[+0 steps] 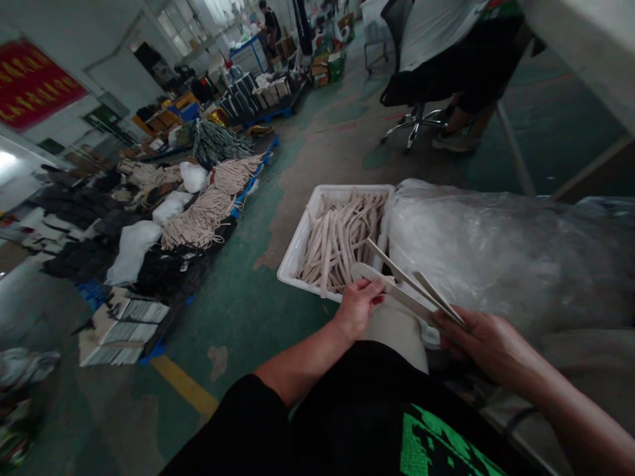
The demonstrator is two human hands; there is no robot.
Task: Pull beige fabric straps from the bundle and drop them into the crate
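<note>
left hand (358, 305) pinches one beige strap (366, 270) | right hand (483, 340) grips bundle of straps (421, 292), aligning ends | white tray (297, 254) alongside, within reach

A few flat beige strips (399, 269) fan out, slanting from ten to four o'clock, over the five-o'clock corner of a white tray (296, 254) heaped with loose matching strips (337, 241)

My right hand (483, 344) fingertips hidden under the strips (417, 287), plastic bag (496, 251) contents clouded, seated person (446, 46) cut off by top edge, red banner (30, 82) lettering blurred for me, far worker (270, 20) too small
</note>
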